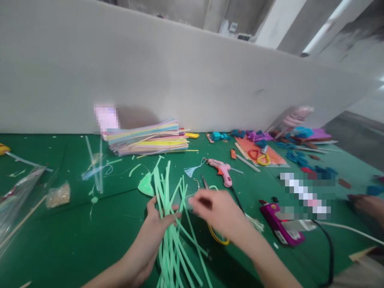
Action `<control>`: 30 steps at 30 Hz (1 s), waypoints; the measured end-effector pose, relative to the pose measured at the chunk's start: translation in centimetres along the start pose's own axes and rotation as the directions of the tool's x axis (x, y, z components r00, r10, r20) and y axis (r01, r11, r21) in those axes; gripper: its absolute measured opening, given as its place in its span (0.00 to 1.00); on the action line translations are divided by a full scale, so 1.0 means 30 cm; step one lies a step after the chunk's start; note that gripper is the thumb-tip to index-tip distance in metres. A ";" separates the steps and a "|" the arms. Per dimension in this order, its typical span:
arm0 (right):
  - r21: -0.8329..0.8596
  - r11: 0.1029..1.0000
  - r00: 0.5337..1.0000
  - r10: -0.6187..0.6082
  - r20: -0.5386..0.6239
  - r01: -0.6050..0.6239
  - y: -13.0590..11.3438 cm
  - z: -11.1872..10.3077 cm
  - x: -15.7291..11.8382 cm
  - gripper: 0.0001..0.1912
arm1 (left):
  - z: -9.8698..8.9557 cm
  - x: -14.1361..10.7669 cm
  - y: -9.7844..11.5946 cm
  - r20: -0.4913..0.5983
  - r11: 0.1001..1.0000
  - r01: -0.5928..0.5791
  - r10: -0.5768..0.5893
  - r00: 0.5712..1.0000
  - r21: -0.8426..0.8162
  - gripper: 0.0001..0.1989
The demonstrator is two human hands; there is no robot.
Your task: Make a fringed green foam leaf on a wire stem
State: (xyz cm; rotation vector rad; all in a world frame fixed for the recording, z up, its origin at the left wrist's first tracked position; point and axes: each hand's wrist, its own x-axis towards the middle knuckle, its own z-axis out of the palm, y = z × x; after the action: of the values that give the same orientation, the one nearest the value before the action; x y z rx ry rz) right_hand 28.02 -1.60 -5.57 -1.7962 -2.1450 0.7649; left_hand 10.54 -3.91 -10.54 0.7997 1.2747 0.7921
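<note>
My left hand [154, 228] is closed around a loose bundle of mint-green pipe cleaners [169, 244], with its thumb across them. The strands fan out above and below the grip. Just right of the bundle is my right hand [220, 208], its fingers curled together and slightly blurred; whatever they pinch, if anything, is hidden. Scissors with a yellow handle [220, 239] lie partly under my right hand. A green, roughly triangular piece [146, 185] rests beside the tops of the strands.
A pink glue gun [220, 170] lies beyond my right hand. Multicoloured pipe cleaners [147, 140] are stacked by the white partition [180, 76]. To the right are a purple device [280, 224] with cables and another person's hand [366, 206]. Plastic packets [58, 195] lie left.
</note>
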 end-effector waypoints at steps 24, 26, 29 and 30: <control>0.808 0.565 0.957 0.105 -0.270 0.166 0.049 -0.101 0.219 0.09 | -0.028 -0.004 -0.039 0.119 0.995 0.029 -0.040 0.992 0.096 0.21; 0.921 0.379 0.978 0.143 -0.154 0.090 0.041 -0.094 0.172 0.09 | -0.031 -0.003 -0.037 0.117 0.995 0.051 -0.061 0.991 0.091 0.17; 0.974 0.225 0.992 0.124 -0.029 0.000 0.034 -0.090 0.104 0.08 | -0.031 0.001 -0.039 0.106 0.997 0.041 -0.047 0.993 0.059 0.16; 0.970 0.245 0.993 0.112 -0.026 -0.002 0.036 -0.089 0.083 0.08 | -0.031 0.003 -0.041 0.103 0.998 0.032 -0.037 0.994 0.049 0.16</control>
State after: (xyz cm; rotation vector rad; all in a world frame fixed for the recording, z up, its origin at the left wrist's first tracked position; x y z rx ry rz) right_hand 29.74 1.55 -4.28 -1.0877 -0.9453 1.5349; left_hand 9.72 -4.39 -11.76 0.8445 1.2147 0.6861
